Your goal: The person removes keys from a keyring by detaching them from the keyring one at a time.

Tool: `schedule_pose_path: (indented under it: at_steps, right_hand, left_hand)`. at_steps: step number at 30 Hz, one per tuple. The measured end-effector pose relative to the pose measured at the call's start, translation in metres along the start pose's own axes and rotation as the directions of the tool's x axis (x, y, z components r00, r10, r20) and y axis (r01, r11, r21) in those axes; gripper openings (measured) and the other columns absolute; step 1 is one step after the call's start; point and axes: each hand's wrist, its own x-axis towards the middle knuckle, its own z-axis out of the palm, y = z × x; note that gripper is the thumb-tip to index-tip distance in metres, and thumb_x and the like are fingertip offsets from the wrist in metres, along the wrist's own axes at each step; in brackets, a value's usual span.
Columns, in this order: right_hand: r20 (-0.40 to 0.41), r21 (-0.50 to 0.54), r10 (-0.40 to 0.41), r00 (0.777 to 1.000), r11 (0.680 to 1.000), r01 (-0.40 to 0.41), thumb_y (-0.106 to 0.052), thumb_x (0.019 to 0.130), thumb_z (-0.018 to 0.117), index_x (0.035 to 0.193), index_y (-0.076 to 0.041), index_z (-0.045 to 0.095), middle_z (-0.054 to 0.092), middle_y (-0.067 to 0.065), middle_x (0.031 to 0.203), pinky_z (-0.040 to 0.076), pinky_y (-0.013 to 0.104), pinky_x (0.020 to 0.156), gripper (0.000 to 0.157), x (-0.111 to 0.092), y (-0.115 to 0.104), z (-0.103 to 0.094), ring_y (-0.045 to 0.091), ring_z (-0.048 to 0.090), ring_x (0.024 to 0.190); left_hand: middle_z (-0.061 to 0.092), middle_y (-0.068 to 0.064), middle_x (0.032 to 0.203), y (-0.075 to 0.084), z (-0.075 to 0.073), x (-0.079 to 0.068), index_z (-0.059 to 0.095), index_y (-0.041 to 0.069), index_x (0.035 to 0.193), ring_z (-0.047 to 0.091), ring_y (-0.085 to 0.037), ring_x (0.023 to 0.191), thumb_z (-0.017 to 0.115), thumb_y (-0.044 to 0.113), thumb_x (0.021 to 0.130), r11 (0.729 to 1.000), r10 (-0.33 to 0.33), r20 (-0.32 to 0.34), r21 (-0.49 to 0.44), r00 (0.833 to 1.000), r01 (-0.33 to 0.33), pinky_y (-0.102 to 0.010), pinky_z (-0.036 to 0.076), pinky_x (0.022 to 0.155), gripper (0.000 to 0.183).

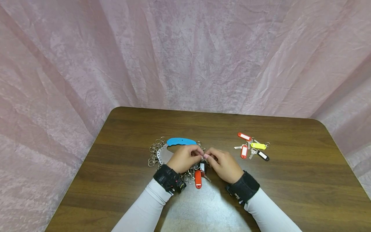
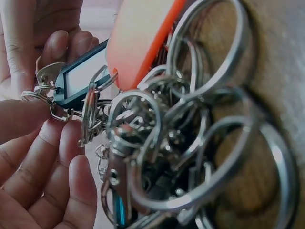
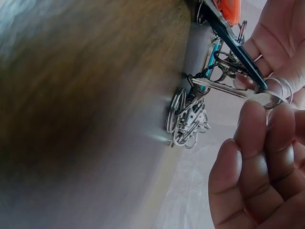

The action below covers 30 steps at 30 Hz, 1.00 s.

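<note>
My left hand (image 1: 185,158) and right hand (image 1: 225,166) meet over the right side of a key-ring holder. It has a blue handle (image 1: 181,141), a grey plate (image 1: 165,155) and many metal rings (image 1: 151,161) round its edge. With thumb and fingers the left hand pinches a small metal clip (image 2: 59,114) at the holder's edge. In the right hand's fingertips is the split ring (image 3: 284,88) of a black key tag (image 2: 83,74), with a key (image 3: 221,88) on it. A red key tag (image 1: 198,179) hangs beside them. Fingers partly hide the clip and ring.
To the right on the brown table (image 1: 304,180) lies a loose group of tagged keys: red tags (image 1: 244,151), a yellow tag (image 1: 258,146) and a black tag (image 1: 263,156). A pink curtain (image 1: 185,58) hangs behind the table's far edge.
</note>
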Motion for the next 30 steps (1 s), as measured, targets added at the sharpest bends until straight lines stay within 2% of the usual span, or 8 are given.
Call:
schedule_pose_path:
  at_steps: [12, 18, 30]
  right_hand:
    - [0.008, 0.031, -0.031, 0.999, 0.999, 0.031, -0.019, 0.095, 0.058, 0.092, -0.021, 0.062, 0.054, -0.014, 0.076, 0.043, 0.026, 0.057, 0.006, 0.0007, -0.0019, 0.0007, 0.004, 0.051, 0.065]
    - [0.020, 0.040, -0.077, 0.997, 0.996, 0.076, -0.020, 0.095, 0.059, 0.093, -0.018, 0.064, 0.056, -0.012, 0.078, 0.045, 0.027, 0.056, 0.006, 0.0006, -0.0008, 0.0017, 0.004, 0.050, 0.064]
    - [0.024, 0.062, -0.078, 0.997, 0.995, 0.076, -0.019, 0.094, 0.060, 0.090, -0.017, 0.062, 0.054, -0.014, 0.070, 0.044, 0.025, 0.053, 0.004, 0.0009, -0.0019, 0.0022, 0.003, 0.051, 0.060]
  left_hand:
    - [0.062, 0.010, 0.076, -0.0031, -0.0002, 0.0005, 0.066, 0.018, 0.088, 0.058, -0.004, 0.071, 0.064, 0.013, 0.087, 0.999, -0.052, -0.003, -0.014, 0.999, 0.052, -0.024, 0.049, 0.066, 0.005]
    - [0.062, 0.010, 0.077, -0.0027, -0.0006, 0.0002, 0.066, 0.018, 0.089, 0.058, -0.004, 0.071, 0.063, 0.014, 0.088, 0.998, -0.068, -0.009, -0.017, 0.998, 0.068, -0.025, 0.049, 0.064, 0.004]
    - [0.062, 0.008, 0.079, -0.0004, -0.0005, 0.0002, 0.064, 0.019, 0.088, 0.058, -0.004, 0.073, 0.064, 0.011, 0.089, 1.000, -0.028, -0.016, 0.000, 0.999, 0.028, -0.024, 0.049, 0.066, 0.008]
